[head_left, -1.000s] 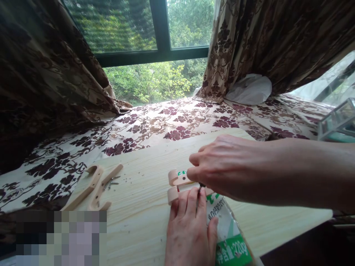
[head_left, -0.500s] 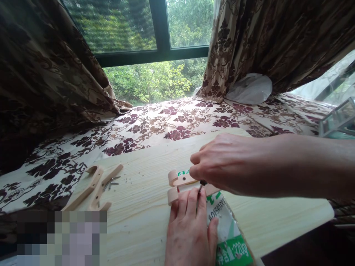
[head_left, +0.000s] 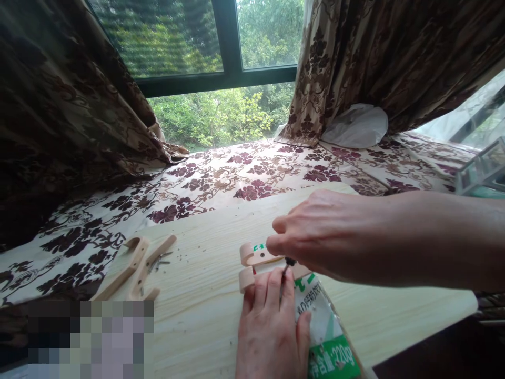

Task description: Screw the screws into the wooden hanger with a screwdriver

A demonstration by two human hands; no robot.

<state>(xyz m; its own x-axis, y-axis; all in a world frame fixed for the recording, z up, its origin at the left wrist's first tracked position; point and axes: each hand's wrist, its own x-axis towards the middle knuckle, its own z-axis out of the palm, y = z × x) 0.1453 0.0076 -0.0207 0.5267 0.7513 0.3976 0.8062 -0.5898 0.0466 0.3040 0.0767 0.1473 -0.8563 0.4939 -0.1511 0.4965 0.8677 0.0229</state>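
My right hand (head_left: 315,237) is closed in a fist around a screwdriver (head_left: 290,261); its handle is mostly hidden. The thin shaft runs down between the fingers of my left hand (head_left: 270,321), and the tip is hidden. My left fingers press on a pale wooden hook (head_left: 246,279), holding it against a printed green-and-white package (head_left: 335,352). Just beyond lies a second wooden hook (head_left: 260,256) with a dark screw hole or screw head in it. Both hooks' rounded ends point left.
Two more wooden hooks (head_left: 134,266) lie at the left of the wood-grain board (head_left: 197,326), with several screws (head_left: 161,261) beside them. Small crumbs dot the board. Patterned cloth (head_left: 252,176), a white bag (head_left: 357,126) and a clear case (head_left: 481,168) are behind.
My right hand has turned slightly on the screwdriver, its fingers shifting a little. My left hand and the wooden hooks stay in nearly the same place.
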